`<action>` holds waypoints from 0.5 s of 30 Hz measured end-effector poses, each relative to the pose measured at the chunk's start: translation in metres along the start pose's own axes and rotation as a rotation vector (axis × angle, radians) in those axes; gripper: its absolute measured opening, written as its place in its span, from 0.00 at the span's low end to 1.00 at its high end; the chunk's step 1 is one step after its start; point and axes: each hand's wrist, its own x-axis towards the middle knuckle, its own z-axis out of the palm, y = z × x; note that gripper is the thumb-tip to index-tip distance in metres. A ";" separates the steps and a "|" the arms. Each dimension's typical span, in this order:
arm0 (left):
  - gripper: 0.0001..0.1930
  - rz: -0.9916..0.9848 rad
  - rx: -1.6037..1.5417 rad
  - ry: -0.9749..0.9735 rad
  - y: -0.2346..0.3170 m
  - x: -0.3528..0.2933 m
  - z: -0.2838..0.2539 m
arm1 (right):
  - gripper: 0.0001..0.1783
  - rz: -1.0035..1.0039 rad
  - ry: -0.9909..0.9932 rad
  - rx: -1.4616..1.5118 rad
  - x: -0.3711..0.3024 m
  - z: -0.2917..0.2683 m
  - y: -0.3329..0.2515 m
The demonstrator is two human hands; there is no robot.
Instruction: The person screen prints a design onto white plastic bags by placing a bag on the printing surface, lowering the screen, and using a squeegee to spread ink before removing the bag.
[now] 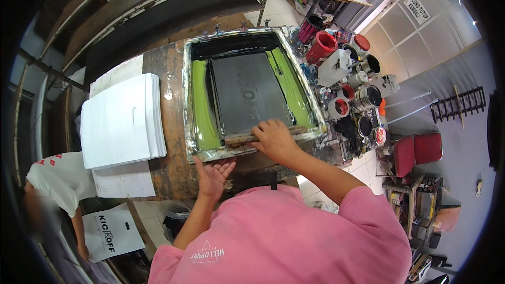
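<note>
A screen-printing frame (188, 94) lies on the worn wooden table before me. Its mesh is dark grey in the middle, flanked by green strips, with black ink pooled at the far end. My right hand (274, 139) grips a wooden squeegee (239, 140) at the near end of the mesh. My left hand (213, 176) is palm up with fingers stretched out, just at the near edge of the frame; I cannot tell whether it touches. To the left sits a thick stack of white paper bags or sheets (118, 121).
Ink cans and a red tub (322, 47) crowd the table's right side. At the lower left another person (63, 179) handles a printed white bag (113, 231). A dark shelf rack (173, 8) stands behind, and a red chair (415, 152) at the right.
</note>
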 end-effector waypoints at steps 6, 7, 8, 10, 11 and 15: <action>0.55 0.370 0.112 -0.488 0.073 -0.002 0.051 | 0.21 0.063 0.422 -0.171 0.066 -0.102 -0.005; 0.53 0.468 0.179 -0.564 0.081 0.003 0.059 | 0.21 0.036 0.484 -0.187 0.082 -0.117 0.003; 0.52 0.546 0.555 -0.418 0.082 0.018 0.057 | 0.22 0.037 0.516 -0.190 0.092 -0.130 0.010; 0.50 0.687 1.291 -0.047 0.069 0.056 0.028 | 0.22 0.003 0.587 -0.183 0.115 -0.147 0.014; 0.50 0.671 1.558 0.112 0.047 0.068 0.009 | 0.23 -0.003 0.601 -0.175 0.119 -0.152 0.013; 0.53 0.611 2.097 0.444 -0.024 0.090 -0.059 | 0.24 -0.011 0.624 -0.157 0.137 -0.164 0.017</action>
